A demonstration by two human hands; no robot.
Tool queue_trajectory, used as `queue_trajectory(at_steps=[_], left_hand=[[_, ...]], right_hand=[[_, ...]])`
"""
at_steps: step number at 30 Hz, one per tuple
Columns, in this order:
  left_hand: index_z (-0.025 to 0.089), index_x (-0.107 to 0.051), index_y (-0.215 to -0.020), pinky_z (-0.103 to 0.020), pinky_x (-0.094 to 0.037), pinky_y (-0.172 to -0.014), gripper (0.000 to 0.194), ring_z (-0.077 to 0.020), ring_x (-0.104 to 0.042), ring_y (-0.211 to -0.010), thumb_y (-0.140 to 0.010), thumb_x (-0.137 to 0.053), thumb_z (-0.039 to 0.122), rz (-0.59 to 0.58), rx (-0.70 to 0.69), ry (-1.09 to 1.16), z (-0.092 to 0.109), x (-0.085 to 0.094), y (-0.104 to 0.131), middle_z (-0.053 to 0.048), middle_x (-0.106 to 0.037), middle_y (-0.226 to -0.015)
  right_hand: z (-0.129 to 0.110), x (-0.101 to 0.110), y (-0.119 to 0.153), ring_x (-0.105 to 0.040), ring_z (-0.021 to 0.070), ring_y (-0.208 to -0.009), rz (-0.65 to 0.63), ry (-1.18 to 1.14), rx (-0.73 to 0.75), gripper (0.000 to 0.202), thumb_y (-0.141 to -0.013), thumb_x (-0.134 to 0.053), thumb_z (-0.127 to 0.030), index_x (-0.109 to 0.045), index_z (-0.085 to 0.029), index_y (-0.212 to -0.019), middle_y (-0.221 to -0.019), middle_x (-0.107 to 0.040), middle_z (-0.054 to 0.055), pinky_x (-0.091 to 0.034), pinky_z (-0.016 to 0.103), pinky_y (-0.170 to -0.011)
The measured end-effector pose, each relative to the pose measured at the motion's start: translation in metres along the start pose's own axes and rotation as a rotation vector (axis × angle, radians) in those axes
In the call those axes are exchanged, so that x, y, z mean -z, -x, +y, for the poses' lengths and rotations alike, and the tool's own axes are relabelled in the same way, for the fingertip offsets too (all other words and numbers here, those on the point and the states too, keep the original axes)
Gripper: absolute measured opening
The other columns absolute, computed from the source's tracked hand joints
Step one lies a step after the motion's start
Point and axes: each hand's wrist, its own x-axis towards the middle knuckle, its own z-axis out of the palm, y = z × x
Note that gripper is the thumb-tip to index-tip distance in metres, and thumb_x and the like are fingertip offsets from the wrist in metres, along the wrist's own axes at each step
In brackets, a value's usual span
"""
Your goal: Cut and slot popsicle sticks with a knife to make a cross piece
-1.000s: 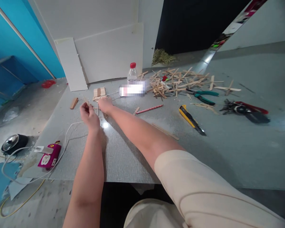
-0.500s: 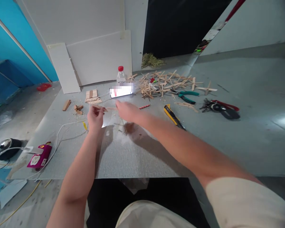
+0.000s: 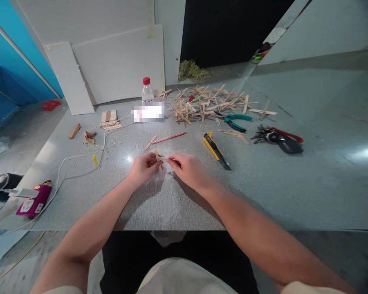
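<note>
My left hand (image 3: 143,167) pinches a wooden craft stick (image 3: 156,154) that points away from me. Crossing it is a second craft stick (image 3: 163,159), whose right end is between the closed fingertips of my right hand (image 3: 188,168). Both hands are just above the middle of the table, and the fingers partly cover the sticks. Beyond them lie a short wooden piece (image 3: 151,142) and a red striped pencil (image 3: 169,138). A yellow and black utility knife (image 3: 216,149) rests to the right of my right hand.
Crossed sticks (image 3: 202,104) form a pile at the back, beside green-handled pliers (image 3: 237,122). A red-handled tool (image 3: 282,136) lies right. A stick bundle (image 3: 110,118), a bottle (image 3: 147,92) and a blurred bright phone (image 3: 149,112) stand behind. A white cable (image 3: 61,167) runs left to a purple power strip (image 3: 35,202).
Both hands have come back toward me, away from the phone, and now hold the two sticks crossed. The pencil and short wooden piece are uncovered. The view has shifted slightly.
</note>
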Motion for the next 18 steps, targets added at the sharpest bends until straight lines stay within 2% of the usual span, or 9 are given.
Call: queue_trajectory(at_steps=[6,11,14,18], left_hand=[[0.016,-0.072,-0.106,-0.029,-0.059,-0.076,0.025,-0.0185,-0.077,-0.083,-0.084,-0.074,0.028,0.024,0.027,0.025,-0.003,0.0,0.0,-0.009,-0.08,-0.094],[0.016,-0.074,-0.107,-0.029,-0.06,-0.075,0.027,-0.0193,-0.078,-0.084,-0.082,-0.075,0.026,0.048,0.052,0.029,-0.001,-0.001,0.003,-0.009,-0.08,-0.095],[0.015,-0.075,-0.1,-0.03,-0.06,-0.076,0.023,-0.0188,-0.077,-0.082,-0.082,-0.077,0.03,0.053,0.039,0.047,0.0,-0.002,0.003,-0.009,-0.08,-0.093],[0.016,-0.077,-0.102,-0.031,-0.059,-0.081,0.028,-0.0182,-0.075,-0.086,-0.08,-0.08,0.034,0.046,0.05,0.103,-0.001,-0.002,0.001,-0.01,-0.08,-0.097]], right_hand=[[0.0,-0.006,0.004,-0.055,0.0161,-0.058,-0.049,0.022,0.011,0.024,-0.101,-0.049,-0.027,-0.069,-0.018,-0.094,-0.07,-0.069,0.004,-0.03,0.031,-0.061],[-0.004,-0.011,0.008,-0.055,0.0162,-0.062,-0.076,0.034,0.045,0.025,-0.1,-0.045,-0.023,-0.069,-0.017,-0.1,-0.08,-0.07,0.006,-0.03,0.031,-0.062],[-0.006,-0.014,0.01,-0.058,0.0173,-0.069,-0.064,0.052,0.07,0.027,-0.101,-0.041,-0.02,-0.068,-0.016,-0.102,-0.084,-0.069,0.007,-0.033,0.031,-0.064],[-0.006,-0.016,0.011,-0.06,0.017,-0.072,-0.04,0.078,0.093,0.027,-0.099,-0.042,-0.017,-0.068,-0.016,-0.108,-0.086,-0.071,0.007,-0.035,0.03,-0.066]])
